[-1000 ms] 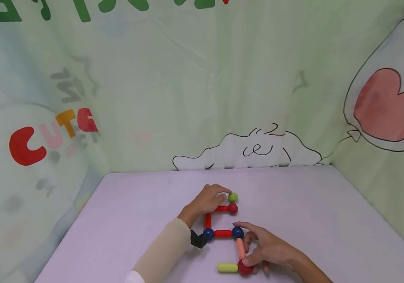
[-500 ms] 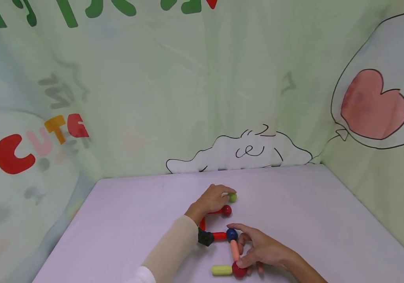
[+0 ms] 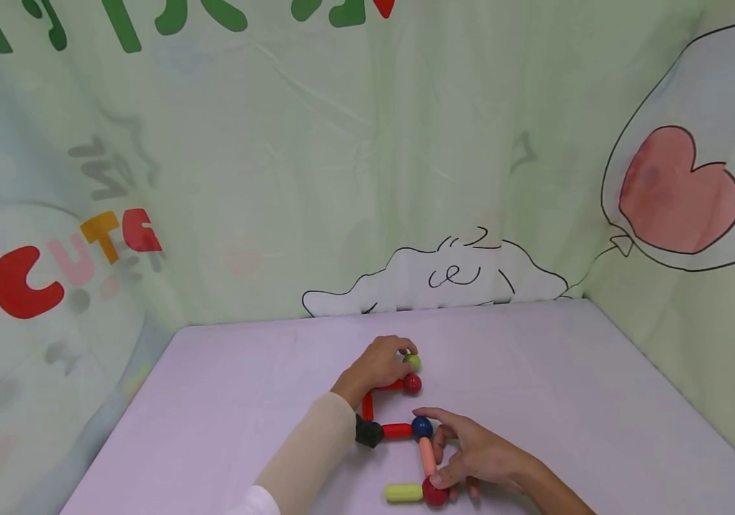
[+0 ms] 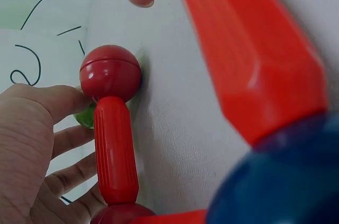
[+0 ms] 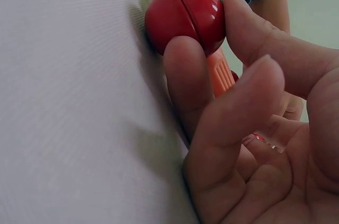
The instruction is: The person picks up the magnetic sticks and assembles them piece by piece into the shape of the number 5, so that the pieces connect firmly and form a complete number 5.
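Note:
A zigzag of toy building rods and balls lies on the table. My left hand (image 3: 383, 363) pinches a green ball (image 3: 411, 363) just behind the red ball (image 3: 412, 384) at the zigzag's far end; in the left wrist view my thumb partly covers the green ball (image 4: 85, 117). I cannot tell whether the two balls touch. My right hand (image 3: 479, 450) grips the near red ball (image 5: 183, 17) between thumb and a finger, while its index fingertip rests at a blue ball (image 3: 422, 428). An orange-pink rod (image 3: 428, 456) joins those two balls. A yellow-green rod (image 3: 403, 492) points left from the near red ball.
Red rods (image 3: 397, 430) form the zigzag's middle. A black wrist camera (image 3: 368, 433) hides the corner blue ball, which fills the lower right of the left wrist view (image 4: 280, 171). The pale table (image 3: 212, 415) meets a printed cloth backdrop (image 3: 264, 179).
The head view has shifted slightly. My left hand has curled its fingers round the green ball and drawn it left, closer to the far red ball. My right hand has kept its hold.

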A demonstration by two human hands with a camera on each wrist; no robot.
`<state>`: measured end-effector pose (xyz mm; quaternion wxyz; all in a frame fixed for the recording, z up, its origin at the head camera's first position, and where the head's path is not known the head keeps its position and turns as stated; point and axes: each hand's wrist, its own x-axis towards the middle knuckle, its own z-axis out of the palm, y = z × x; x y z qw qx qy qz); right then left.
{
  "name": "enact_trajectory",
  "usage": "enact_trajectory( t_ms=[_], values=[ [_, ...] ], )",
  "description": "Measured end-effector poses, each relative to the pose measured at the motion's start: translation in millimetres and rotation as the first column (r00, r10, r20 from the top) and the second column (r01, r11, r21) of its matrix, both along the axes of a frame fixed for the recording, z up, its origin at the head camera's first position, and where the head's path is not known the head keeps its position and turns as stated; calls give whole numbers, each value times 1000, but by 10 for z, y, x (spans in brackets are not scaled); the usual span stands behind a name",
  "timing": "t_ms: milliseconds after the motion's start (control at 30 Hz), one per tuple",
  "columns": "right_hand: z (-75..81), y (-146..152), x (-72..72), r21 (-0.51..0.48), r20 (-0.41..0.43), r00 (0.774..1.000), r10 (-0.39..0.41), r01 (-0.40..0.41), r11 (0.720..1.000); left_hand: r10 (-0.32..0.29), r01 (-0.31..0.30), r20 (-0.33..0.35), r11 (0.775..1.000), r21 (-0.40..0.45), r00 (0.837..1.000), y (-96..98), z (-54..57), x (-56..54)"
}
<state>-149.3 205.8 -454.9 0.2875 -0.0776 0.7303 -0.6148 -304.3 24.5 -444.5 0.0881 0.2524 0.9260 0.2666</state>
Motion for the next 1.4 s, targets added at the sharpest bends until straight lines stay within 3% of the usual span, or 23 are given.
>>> enact_trajectory(
  t_ms=[667,933,1400],
  values=[
    [-18,-26,-23,35,0,1000,-5,5,999,-20,19,47,1000,21,999,-188,-81,-45],
    [-6,-31,-24,70,0,1000,-22,22,997,-10,8,42,999,52,999,-302,0,8],
    [-26,-46,-22,36,-2,1000,-13,13,999,-20,26,-28,977,210,999,-568,72,169]
  ],
)
